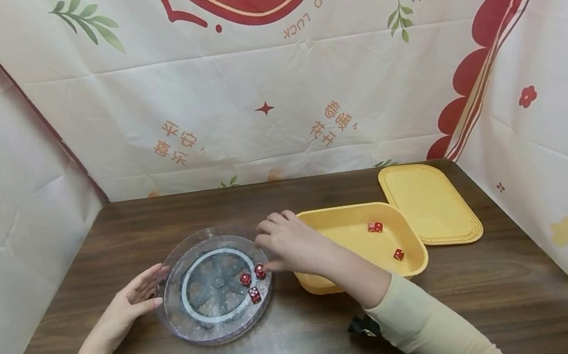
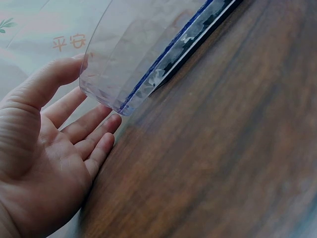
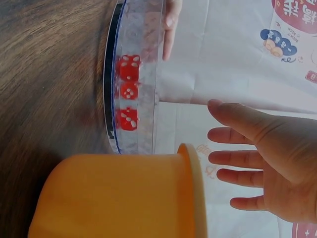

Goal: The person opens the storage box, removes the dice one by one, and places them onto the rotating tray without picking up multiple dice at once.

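A round clear plastic dish (image 1: 217,281) with a pale ring on its floor stands left of the table's middle. Three red dice (image 1: 254,295) with white dots lie in its right part; the right wrist view shows the dice (image 3: 130,90) through the clear wall. My left hand (image 1: 132,302) is at the dish's left side, fingers loosely extended, thumb at the wall (image 2: 124,59). Over the gap between dish and yellow container (image 1: 340,211), my right hand (image 1: 299,242) has its fingers spread and holds nothing, as the right wrist view shows. Three more red dice (image 1: 399,254) lie inside the container.
A flat yellow lid (image 1: 429,201) lies at the back right, against the container. White printed cloth (image 1: 262,74) hangs behind the brown wooden table (image 1: 303,344) and along both sides.
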Tool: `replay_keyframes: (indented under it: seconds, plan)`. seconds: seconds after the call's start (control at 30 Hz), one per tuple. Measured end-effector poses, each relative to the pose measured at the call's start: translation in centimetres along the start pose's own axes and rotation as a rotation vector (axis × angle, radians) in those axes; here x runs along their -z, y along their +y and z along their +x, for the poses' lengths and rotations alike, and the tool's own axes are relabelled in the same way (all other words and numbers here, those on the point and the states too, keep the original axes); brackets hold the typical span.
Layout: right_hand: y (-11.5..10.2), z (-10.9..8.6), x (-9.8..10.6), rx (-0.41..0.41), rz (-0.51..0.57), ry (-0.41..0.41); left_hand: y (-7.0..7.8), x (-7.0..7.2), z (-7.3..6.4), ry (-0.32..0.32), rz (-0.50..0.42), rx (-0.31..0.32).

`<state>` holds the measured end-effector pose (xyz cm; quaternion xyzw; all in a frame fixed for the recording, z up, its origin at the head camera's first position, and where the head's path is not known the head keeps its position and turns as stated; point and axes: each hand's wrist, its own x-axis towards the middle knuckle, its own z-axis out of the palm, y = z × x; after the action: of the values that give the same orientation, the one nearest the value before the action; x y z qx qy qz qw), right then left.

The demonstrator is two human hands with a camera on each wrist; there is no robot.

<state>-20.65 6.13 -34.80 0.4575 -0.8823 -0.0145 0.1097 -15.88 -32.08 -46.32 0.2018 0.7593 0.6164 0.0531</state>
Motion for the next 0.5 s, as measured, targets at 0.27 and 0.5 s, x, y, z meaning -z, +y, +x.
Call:
replay_keyframes:
  seconds: [0.27,0.5]
  plan:
    - [0.7,-0.8,-0.1,-0.006,0.018,0.018,0.0,0.0,0.0,0.002,0.0,-0.012]
    - [1.2,-1.7,0.5,-0.041,0.05,0.007,0.1,0.0,0.0,0.002,-0.004,-0.009]
